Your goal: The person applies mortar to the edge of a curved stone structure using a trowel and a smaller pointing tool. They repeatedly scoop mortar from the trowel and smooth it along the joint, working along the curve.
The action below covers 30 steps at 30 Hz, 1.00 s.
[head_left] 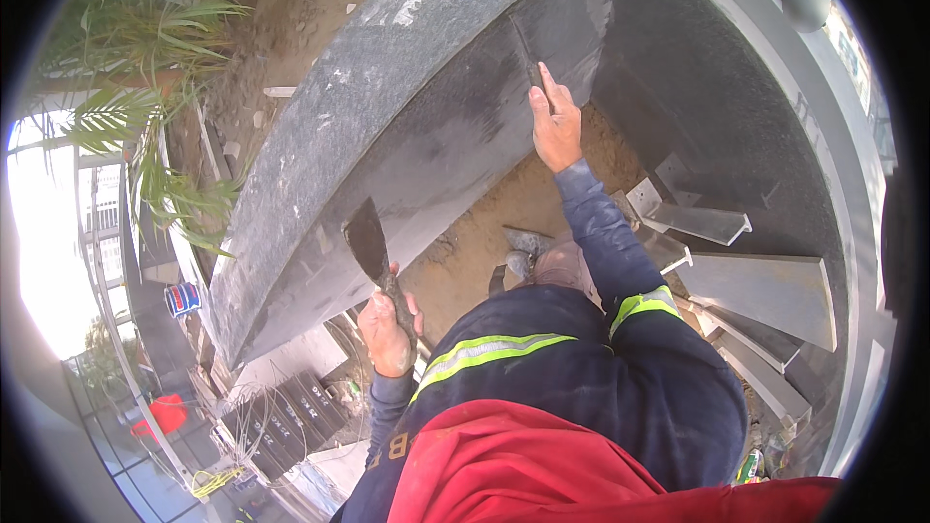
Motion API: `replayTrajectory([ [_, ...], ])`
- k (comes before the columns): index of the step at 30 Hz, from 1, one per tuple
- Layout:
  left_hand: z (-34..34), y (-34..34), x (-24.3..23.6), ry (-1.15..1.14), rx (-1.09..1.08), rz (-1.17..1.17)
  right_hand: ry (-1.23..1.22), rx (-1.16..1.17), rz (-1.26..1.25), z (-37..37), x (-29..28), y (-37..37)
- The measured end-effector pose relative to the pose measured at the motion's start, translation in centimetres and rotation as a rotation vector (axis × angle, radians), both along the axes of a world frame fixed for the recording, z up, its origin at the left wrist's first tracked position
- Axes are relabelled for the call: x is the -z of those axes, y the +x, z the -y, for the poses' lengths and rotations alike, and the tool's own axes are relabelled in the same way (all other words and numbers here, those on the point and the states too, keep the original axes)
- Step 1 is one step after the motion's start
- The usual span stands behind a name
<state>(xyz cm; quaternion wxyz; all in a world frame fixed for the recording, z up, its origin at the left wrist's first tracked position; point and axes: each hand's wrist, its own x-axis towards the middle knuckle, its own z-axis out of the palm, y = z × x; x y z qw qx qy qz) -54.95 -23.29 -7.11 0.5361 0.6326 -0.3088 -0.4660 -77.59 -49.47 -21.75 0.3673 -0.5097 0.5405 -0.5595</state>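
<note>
My left hand point(389, 331) is wrapped round the handle of a putty knife point(366, 242), its broad, dark, smeared blade raised in front of the low grey wall. Farther ahead, my right hand point(556, 132) grips a second, thin-bladed putty knife point(526, 50), seen nearly edge-on. The tip of that blade meets the inner face of the grey wall point(455, 126), just below its top edge. Dark, damp-looking smears and paler patches mark this face. Whitish smudges lie on the wall's wide top point(417, 5).
Grey metal plates and beams point(760, 295) lean at my right inside the curved wall. Sandy ground point(484, 203) lies by my feet. Beyond the wall at left are palm leaves point(155, 48), a paint can point(182, 299), a red object point(162, 415), loose wires and dark stacked blocks point(291, 421).
</note>
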Motion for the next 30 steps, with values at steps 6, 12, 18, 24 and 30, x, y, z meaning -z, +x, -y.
replayTrajectory([
  [6, -1.4, 0.9, 0.7, -0.028, -0.049, 0.016, -0.115, -0.006, -0.021, -0.8, 0.6, 3.3],
  [12, -2.2, 1.5, 0.9, -0.002, -0.094, -0.011, -0.248, -0.063, -0.112, -3.2, 2.1, 5.5],
  [18, -1.7, 1.5, 0.3, 0.015, -0.053, 0.014, -0.225, -0.293, -0.213, -5.7, 2.2, 4.4],
  [24, -0.9, 1.0, 0.3, -0.016, -0.062, 0.02, -0.086, -0.064, 0.0, -4.4, 0.9, 3.9],
  [30, -2.0, 1.5, 0.6, -0.034, -0.065, 0.024, -0.074, -0.068, 0.043, -3.8, -0.2, 6.7],
])
